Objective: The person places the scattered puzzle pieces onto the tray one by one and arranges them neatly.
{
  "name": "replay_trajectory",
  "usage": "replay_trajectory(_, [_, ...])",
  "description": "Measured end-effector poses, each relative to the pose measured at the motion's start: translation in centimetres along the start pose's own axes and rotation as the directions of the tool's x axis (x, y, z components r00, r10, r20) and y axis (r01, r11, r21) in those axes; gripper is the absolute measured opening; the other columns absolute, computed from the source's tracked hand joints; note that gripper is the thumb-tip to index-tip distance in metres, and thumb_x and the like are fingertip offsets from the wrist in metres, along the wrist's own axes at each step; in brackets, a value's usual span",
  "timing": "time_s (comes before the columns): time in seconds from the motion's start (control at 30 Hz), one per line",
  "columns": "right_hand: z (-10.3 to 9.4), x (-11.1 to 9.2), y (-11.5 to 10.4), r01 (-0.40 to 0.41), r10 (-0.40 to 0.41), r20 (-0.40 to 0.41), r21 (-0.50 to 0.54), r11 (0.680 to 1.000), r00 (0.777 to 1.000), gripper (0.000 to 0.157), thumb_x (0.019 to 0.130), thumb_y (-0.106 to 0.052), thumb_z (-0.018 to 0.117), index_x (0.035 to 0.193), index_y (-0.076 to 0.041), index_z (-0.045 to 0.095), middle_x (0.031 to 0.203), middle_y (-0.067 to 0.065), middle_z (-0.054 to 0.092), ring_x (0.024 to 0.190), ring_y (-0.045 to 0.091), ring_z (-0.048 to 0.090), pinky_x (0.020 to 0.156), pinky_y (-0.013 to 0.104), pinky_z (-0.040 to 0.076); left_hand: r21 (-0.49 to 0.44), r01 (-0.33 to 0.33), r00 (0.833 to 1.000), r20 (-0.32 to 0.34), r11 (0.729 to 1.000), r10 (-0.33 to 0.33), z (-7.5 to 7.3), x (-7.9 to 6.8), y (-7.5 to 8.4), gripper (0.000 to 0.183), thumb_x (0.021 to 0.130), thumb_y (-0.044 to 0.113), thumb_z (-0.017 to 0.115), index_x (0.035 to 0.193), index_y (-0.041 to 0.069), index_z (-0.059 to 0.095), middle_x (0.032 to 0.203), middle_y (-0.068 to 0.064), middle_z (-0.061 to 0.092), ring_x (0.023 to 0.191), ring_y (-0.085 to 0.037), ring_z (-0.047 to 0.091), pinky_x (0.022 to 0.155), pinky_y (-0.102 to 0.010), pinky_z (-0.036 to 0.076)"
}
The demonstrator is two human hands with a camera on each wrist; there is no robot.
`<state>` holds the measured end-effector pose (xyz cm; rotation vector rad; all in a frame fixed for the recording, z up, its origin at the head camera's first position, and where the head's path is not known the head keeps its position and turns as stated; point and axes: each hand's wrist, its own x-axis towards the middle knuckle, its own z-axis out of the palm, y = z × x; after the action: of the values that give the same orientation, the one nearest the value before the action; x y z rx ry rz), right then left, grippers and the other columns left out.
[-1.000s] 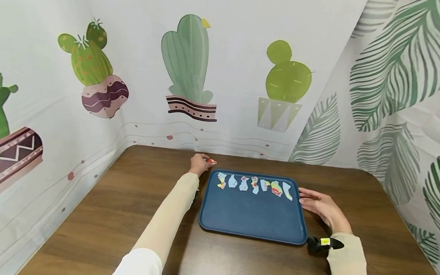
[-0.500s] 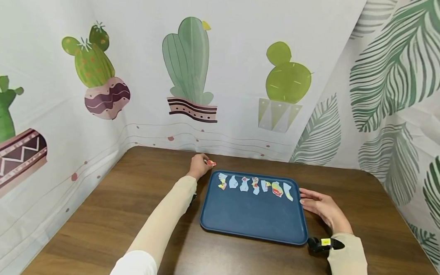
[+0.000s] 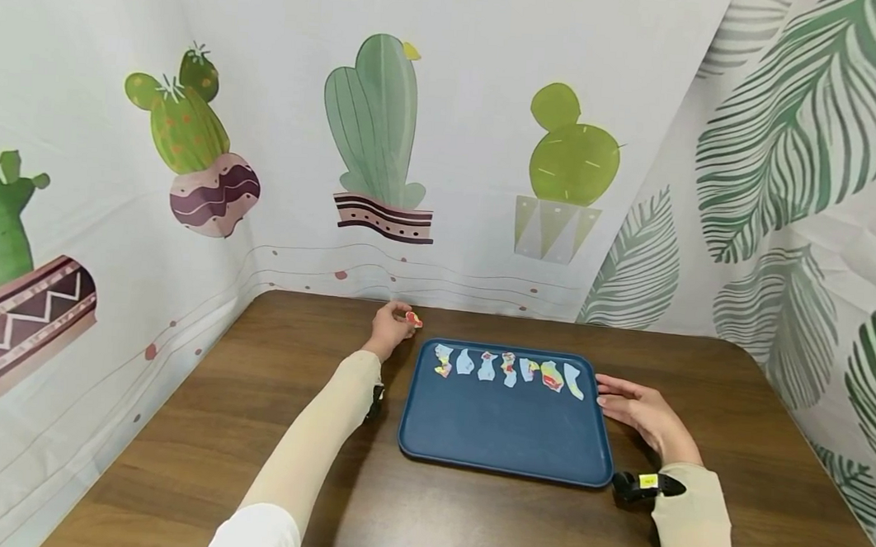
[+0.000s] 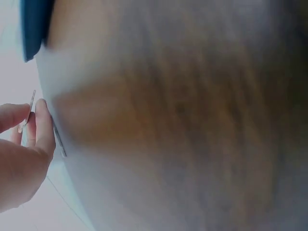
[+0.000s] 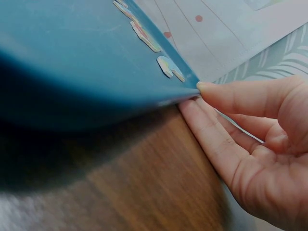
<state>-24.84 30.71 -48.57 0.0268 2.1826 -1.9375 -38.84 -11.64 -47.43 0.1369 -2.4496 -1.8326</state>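
My left hand (image 3: 389, 330) is at the far edge of the table, just left of the tray. Between its thumb and fingers it pinches a small flat puzzle piece (image 3: 414, 319), red and yellow with an irregular outline. In the left wrist view that piece (image 4: 32, 101) appears edge-on, and a second thin strip (image 4: 58, 138) shows beside the fingers; I cannot tell whether it is held. A blue tray (image 3: 504, 438) bears a row of several irregular puzzle pieces (image 3: 486, 366) along its far side. My right hand (image 5: 255, 144) pinches the tray's right rim, thumb above and fingers below.
The tray lies on a brown wooden table (image 3: 253, 396). Behind stands a white cloth backdrop (image 3: 467, 143) printed with cacti and leaves. A black wrist camera (image 3: 646, 487) sits by the tray's near right corner.
My left hand has moved slightly left and lifted the red and yellow puzzle piece a little away from the tray. The right hand, tray and row of pieces hold their places.
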Motion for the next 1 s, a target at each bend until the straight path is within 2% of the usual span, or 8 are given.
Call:
replay_trajectory(0.17, [0.0,0.0,0.0,-0.004,0.004,-0.003,-0.007,1.000,1.000,0.064,0.092,-0.005,0.064,0.145,0.010,0.031,0.125,0.019,0.055,0.094,0.007,0.065,0.086,0.026,0.056,-0.160,0.056,0.997,0.054,0.986,-0.048,-0.5,-0.2,0.6,0.039,0.087,-0.016,0.055,0.124,-0.006,0.059,0.085,-0.016,0.059,0.082,-0.034,0.067,0.078,-0.040,0.059])
replay_trajectory(0.37, [-0.1,0.1,0.1,0.001,-0.001,-0.001,-0.003,1.000,1.000,0.064,0.092,-0.005,0.064,0.145,0.010,0.031,0.124,0.017,0.056,0.093,0.007,0.065,0.086,0.026,0.055,-0.228,0.131,0.989,0.097,0.965,-0.111,-0.8,-1.1,1.7,0.036,0.090,-0.011,0.057,0.126,-0.009,0.053,0.108,-0.026,0.057,0.091,-0.033,0.068,0.087,-0.041,0.056])
replay_trajectory(0.5, [0.0,0.1,0.2,-0.002,0.002,-0.003,0.002,1.000,1.000,0.065,0.091,-0.005,0.065,0.145,0.010,0.031,0.122,0.015,0.057,0.093,0.007,0.065,0.086,0.026,0.055,-0.275,0.169,0.984,0.103,0.947,-0.145,-0.5,-1.7,2.5,0.030,0.091,-0.009,0.059,0.121,-0.010,0.054,0.115,-0.028,0.056,0.094,-0.031,0.067,0.089,-0.040,0.055])
replay_trajectory(0.73, [0.0,0.1,0.0,-0.007,0.007,-0.007,-0.010,1.000,1.000,0.065,0.091,-0.006,0.065,0.145,0.009,0.032,0.125,0.019,0.055,0.094,0.007,0.065,0.086,0.027,0.055,-0.361,0.212,0.975,0.139,0.908,-0.173,1.0,-2.8,4.1,0.032,0.088,-0.011,0.061,0.119,-0.009,0.059,0.114,-0.026,0.058,0.090,-0.027,0.068,0.086,-0.034,0.056])
replay_trajectory(1.0, [0.0,0.1,0.0,-0.024,0.024,-0.014,-0.018,1.000,1.000,0.065,0.091,-0.008,0.066,0.145,0.008,0.033,0.125,0.019,0.055,0.094,0.008,0.065,0.087,0.028,0.055,-0.410,0.245,0.962,0.217,0.878,-0.167,3.9,-4.6,6.0,0.027,0.089,-0.010,0.061,0.116,-0.009,0.061,0.113,-0.025,0.060,0.081,-0.020,0.068,0.082,-0.030,0.058])
